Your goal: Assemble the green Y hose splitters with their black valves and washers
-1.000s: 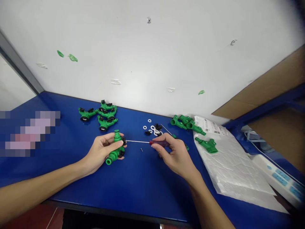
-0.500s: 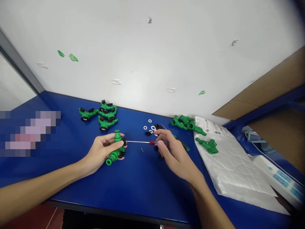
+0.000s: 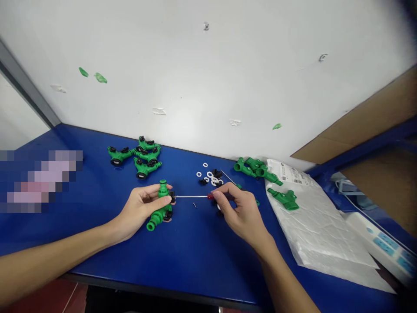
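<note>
My left hand (image 3: 140, 208) grips a green Y-shaped hose splitter (image 3: 158, 214) fitted with black valve knobs, its thumb pressing by the upper knob (image 3: 172, 197). In my right hand (image 3: 237, 208) is a screwdriver (image 3: 192, 196) with a red handle, fingers closed around it. The shaft lies level, pointing left, and its tip meets the upper knob. A small screw (image 3: 194, 204) lies on the blue table just below the shaft. Behind my right hand are white washers (image 3: 210, 174) and black knobs (image 3: 217, 173), some of them partly hidden.
Several green splitters with black knobs (image 3: 146, 168) stand at the back left. Bare green splitter bodies (image 3: 256, 167) lie at the back right, one (image 3: 286, 199) on a white padded bag (image 3: 322, 226). A power strip (image 3: 381, 241) sits at the right edge. A white wall (image 3: 182, 78) rises behind the table.
My right hand's fingers, looser and more spread before, have closed round the screwdriver handle. The splitter and screwdriver have shifted slightly right and down.
</note>
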The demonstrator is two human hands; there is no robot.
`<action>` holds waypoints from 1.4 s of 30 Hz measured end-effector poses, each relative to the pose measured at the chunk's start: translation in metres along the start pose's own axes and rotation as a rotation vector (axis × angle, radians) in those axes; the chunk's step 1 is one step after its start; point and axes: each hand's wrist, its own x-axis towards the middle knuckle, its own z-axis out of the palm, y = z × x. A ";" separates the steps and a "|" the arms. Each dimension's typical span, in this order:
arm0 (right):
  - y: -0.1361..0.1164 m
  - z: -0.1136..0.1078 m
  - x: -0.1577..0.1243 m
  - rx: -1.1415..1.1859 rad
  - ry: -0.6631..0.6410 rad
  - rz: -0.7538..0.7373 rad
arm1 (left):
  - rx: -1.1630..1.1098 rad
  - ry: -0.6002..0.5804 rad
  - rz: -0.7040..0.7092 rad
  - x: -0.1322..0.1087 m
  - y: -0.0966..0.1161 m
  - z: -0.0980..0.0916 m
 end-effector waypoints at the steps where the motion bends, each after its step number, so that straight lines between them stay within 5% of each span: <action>1: 0.001 0.000 0.000 -0.026 0.015 0.002 | 0.001 -0.003 -0.007 0.000 0.000 0.000; 15: 0.001 -0.002 0.000 0.049 -0.083 0.022 | -0.027 0.006 -0.037 0.002 0.002 0.000; 21: -0.001 0.004 0.000 0.043 0.096 0.038 | 0.004 -0.030 -0.036 0.000 0.000 -0.001; 26: 0.000 0.003 0.000 0.039 -0.076 0.000 | -0.010 -0.031 -0.040 0.002 0.000 -0.002; 42: -0.002 0.006 -0.001 0.044 -0.015 0.043 | -0.011 -0.023 -0.058 0.002 0.000 -0.002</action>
